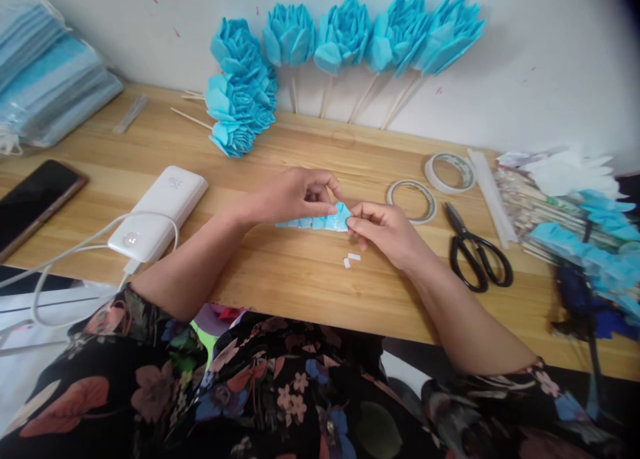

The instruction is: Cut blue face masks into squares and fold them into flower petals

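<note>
Two hands work at one blue strip (325,223) over the middle of the table (280,272), just beyond two white scraps (354,256). The right hand (385,229) pinches its right end between thumb and forefinger; the left hand (295,196) arches over it, fingers curled and thumb by the upper edge, though whether it grips or only steadies the strip I cannot tell. Good handling probably means a light right pinch, since the strip looks thin and easily creased, with the left thumb pressing evenly near that end. The scissors (466,231) lie to the right, leaving both wrists room.
</note>
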{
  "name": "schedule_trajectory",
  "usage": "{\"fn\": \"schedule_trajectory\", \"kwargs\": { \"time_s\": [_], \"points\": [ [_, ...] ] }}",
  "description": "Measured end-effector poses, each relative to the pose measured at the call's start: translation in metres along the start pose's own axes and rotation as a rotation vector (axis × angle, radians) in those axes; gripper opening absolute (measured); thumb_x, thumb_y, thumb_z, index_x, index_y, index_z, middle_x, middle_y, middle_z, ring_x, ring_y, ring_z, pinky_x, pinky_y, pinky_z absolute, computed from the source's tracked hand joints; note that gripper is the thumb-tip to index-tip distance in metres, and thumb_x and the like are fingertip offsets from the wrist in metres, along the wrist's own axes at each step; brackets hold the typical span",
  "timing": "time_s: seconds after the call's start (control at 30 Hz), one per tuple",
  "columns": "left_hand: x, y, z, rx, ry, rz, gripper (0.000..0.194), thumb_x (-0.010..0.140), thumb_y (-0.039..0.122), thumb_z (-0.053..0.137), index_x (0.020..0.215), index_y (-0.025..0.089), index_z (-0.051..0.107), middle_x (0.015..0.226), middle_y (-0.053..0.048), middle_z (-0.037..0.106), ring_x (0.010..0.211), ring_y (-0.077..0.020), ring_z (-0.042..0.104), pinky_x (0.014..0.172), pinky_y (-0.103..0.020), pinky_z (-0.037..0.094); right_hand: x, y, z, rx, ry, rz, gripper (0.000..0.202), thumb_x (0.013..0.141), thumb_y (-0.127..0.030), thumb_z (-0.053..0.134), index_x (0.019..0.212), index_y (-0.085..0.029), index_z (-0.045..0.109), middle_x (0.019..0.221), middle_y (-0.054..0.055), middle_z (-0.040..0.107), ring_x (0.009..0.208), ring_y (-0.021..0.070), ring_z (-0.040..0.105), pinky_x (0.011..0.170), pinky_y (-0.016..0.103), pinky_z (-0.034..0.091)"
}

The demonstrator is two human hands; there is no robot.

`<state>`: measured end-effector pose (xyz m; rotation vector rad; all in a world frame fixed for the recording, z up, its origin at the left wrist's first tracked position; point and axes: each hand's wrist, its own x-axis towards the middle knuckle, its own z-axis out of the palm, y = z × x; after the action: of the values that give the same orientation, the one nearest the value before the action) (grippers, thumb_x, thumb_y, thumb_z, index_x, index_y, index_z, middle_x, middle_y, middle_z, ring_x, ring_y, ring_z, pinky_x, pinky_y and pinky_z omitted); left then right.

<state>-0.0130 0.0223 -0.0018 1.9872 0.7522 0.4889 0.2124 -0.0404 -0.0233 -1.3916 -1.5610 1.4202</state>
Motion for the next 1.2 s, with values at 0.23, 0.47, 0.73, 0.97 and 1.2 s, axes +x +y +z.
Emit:
{"fn": "schedule_trajectory", "kwargs": {
  "time_s": [0.23,0.47,0.73,0.97,1.2],
  "points": [
    [0.002,-0.003,0.005,0.077,0.07,0.002,0.022,0.082,0.022,0.063,0.103,0.016,0.069,0.078,0.0,0.074,0.065,-0.0095,0.061,0.061,-0.021,0.042,-0.001,0.0,-0.001,0.075,0.033,0.005,0.018,0.083,-0.036,0.069,0.083,-0.018,0.074,0.076,0.002,0.07,0.054,0.0091,0.057,0.05,0.024,0.047],
    [0.002,0.003,0.004,0.074,0.134,0.002,0.022,0.081,0.021,0.063,0.101,0.014,0.069,0.073,0.001,0.07,0.063,-0.0091,0.057,0.062,-0.022,0.04,0.002,-0.003,0.009,0.191,0.022,-0.001,0.058,0.08,-0.036,0.075,0.135,-0.024,0.063,0.107,0.005,0.073,0.078,0.015,0.067,0.063,0.028,0.06],
    [0.002,0.005,0.007,0.023,0.149,0.018,0.022,0.08,0.021,0.063,0.1,0.014,0.069,0.069,0.002,0.068,0.062,-0.0084,0.055,0.061,-0.021,0.039,0.006,-0.006,0.023,0.098,0.004,-0.065,0.065,0.079,-0.031,0.073,0.14,-0.021,0.054,0.102,0.005,0.07,0.07,0.0136,0.064,0.061,0.029,0.061],
    [0.004,0.002,0.011,0.025,0.161,0.011,0.026,0.078,0.016,0.06,0.104,0.014,0.065,0.071,0.002,0.071,0.062,-0.009,0.057,0.061,-0.02,0.039,0.007,-0.001,0.029,0.011,0.092,-0.09,0.071,0.077,-0.02,0.064,0.147,-0.026,0.051,0.115,0.006,0.07,0.06,0.0122,0.062,0.059,0.033,0.06],
    [0.004,-0.001,0.006,0.012,0.168,0.001,0.034,0.079,0.018,0.061,0.112,0.014,0.064,0.074,0.001,0.072,0.061,-0.0089,0.057,0.061,-0.021,0.04,0.003,0.001,0.011,-0.04,-0.016,-0.158,0.089,0.076,-0.019,0.074,0.156,-0.032,0.039,0.112,0.006,0.069,0.091,0.0208,0.066,0.072,0.035,0.059]
  ]
}}
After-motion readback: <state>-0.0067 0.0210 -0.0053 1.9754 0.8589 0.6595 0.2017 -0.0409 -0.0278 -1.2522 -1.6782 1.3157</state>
